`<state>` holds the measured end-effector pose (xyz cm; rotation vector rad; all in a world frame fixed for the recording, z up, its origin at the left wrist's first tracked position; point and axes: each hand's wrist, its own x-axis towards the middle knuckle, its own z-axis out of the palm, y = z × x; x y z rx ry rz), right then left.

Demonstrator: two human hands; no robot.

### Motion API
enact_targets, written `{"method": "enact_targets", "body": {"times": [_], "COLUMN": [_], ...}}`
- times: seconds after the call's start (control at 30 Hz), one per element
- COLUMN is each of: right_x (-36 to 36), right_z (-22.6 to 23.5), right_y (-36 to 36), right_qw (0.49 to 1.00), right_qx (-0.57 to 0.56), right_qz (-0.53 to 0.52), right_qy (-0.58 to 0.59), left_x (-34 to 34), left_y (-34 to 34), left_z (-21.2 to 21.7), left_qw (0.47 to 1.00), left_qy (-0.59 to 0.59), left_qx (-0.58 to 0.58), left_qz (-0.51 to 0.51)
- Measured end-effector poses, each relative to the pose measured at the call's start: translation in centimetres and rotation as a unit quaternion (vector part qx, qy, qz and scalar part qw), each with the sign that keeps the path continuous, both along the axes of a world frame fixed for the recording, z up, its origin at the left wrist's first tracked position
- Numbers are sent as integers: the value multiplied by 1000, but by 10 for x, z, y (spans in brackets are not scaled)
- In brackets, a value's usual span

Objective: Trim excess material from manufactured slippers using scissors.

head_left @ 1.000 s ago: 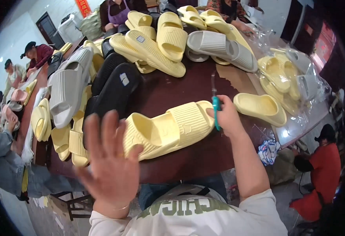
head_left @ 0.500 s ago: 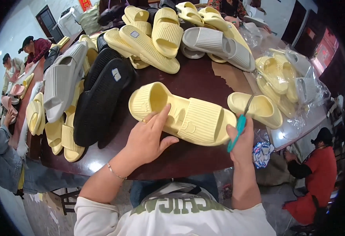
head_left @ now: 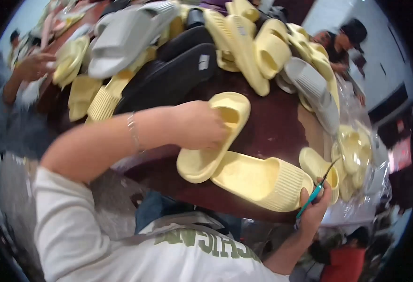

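My left hand [head_left: 197, 124] is curled over a yellow slide slipper [head_left: 194, 164], its fingers at the strap opening and partly hidden by blur. That slipper is turned at an angle, with its heel end overlapping a second yellow slipper [head_left: 249, 176]. The second slipper lies on the dark red table [head_left: 272, 134], strap end to the right. In my right hand [head_left: 318, 209] are scissors [head_left: 313, 195] with a teal handle and a thin dark tip pointing up and right. The right thumb is close against the strap end of the second slipper.
Black slippers [head_left: 169, 70], grey slippers [head_left: 126, 40] and several yellow ones are heaped along the far side. Another yellow slipper [head_left: 314, 162] lies beyond my right hand, near slippers in clear plastic [head_left: 380, 167]. A co-worker's hand [head_left: 35, 66] is at the left.
My left hand has moved up and curled over one yellow slipper, which is now turned away from the other. My right hand keeps the scissors. The whole view has tilted and shifted.
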<state>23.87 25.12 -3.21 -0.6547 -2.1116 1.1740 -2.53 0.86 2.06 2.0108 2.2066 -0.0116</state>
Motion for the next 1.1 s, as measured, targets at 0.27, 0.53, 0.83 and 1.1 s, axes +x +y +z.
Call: {"method": "enact_targets", "body": {"times": [0.27,0.53,0.83,1.1], "right_x": [-24,-9,-17,-43], "right_z": [11,5,16,-20], "right_y": [-2,-4,-21,-31], "right_qw": [980,997,996,995], "right_qx": [164,62,-57,-101], "right_qz": [-66,-52,-37,19], "right_qy": [-90,-10,-51,8], "left_x": [12,7,11,46], "left_y": [65,54,34,31], "left_z": [17,47,-23,-61], "left_qw": [959,983,990,960], "left_qy": [174,137,-40,-108], "left_qx": [-185,-11,-51,256], "left_qz": [-123,-123,127,-15]}}
